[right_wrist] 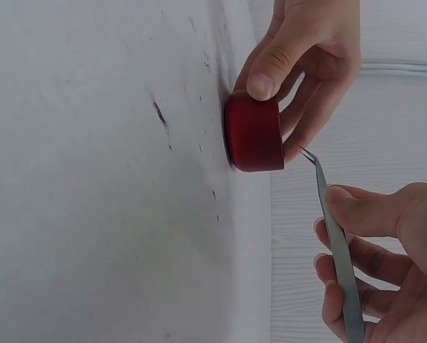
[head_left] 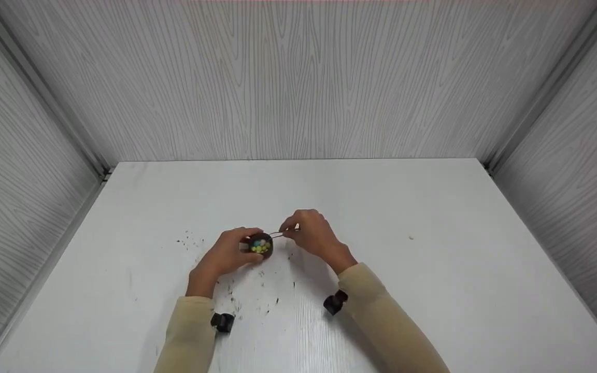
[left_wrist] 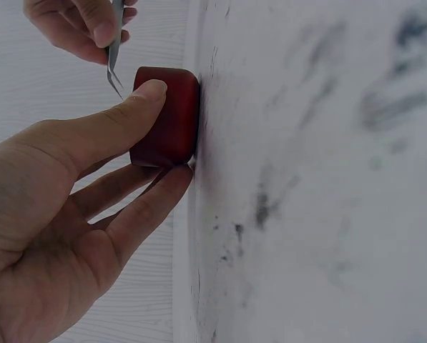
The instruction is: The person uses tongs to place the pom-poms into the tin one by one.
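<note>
A small dark red cup (right_wrist: pixel 254 136) stands upright on the white table, filled with several small round beads (head_left: pixel 260 245) in yellow-green, blue and pinkish tones. My left hand (head_left: pixel 230 252) grips the cup from its left side, thumb on the near wall and fingers round the far side. In my right hand (head_left: pixel 311 232) is a pair of bent-tip metal tweezers (right_wrist: pixel 336 246), pinched between thumb and fingers. The tweezers' tips sit close to the cup's rim, at its right side. In the right wrist view nothing shows between the tips.
Dark specks and smudges (left_wrist: pixel 263 204) mark the white table (head_left: pixel 433 290) around the cup. A tiny pale bit (head_left: pixel 411 238) lies off to the right. Wood-grain panels (head_left: pixel 298 77) enclose the table at the back and both sides.
</note>
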Motion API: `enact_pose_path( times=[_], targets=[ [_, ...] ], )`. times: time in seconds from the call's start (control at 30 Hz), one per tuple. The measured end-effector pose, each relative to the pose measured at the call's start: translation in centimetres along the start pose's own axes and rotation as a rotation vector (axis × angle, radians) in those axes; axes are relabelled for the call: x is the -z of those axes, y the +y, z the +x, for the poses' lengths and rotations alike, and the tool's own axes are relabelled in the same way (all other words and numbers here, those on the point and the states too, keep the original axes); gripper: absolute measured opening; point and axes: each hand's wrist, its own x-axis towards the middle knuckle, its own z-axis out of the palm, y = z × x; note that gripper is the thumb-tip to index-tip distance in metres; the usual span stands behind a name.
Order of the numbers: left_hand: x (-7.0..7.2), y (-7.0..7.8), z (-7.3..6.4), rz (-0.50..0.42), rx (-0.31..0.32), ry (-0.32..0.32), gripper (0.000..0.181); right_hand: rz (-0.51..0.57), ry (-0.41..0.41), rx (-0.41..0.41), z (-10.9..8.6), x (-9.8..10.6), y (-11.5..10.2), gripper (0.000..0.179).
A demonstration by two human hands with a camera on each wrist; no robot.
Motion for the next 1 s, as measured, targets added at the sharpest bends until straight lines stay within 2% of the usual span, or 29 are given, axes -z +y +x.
enact_pose_path(
  times=[0.23,0.5,0.77,1.0],
  targets=[
    [-0.1,-0.1,-0.1,0.009,-0.006,0.003,0.059,0.037,0.029,-0.015,-1.8,2.8,1.4,0.012],
    [-0.1,-0.3,-0.2,-0.001,0.009,0.007,0.058,0.072,0.029,-0.083,-4.6,7.1,4.0,0.012],
    [0.0,-0.3,-0.1,0.000,0.005,0.004,0.059,0.049,0.078,-0.113,-7.3,10.9,7.3,0.013],
    [0.0,-0.2,-0.1,0.013,0.008,-0.005,0.058,0.020,0.086,-0.175,-9.3,13.2,9.4,0.014]
  ],
)
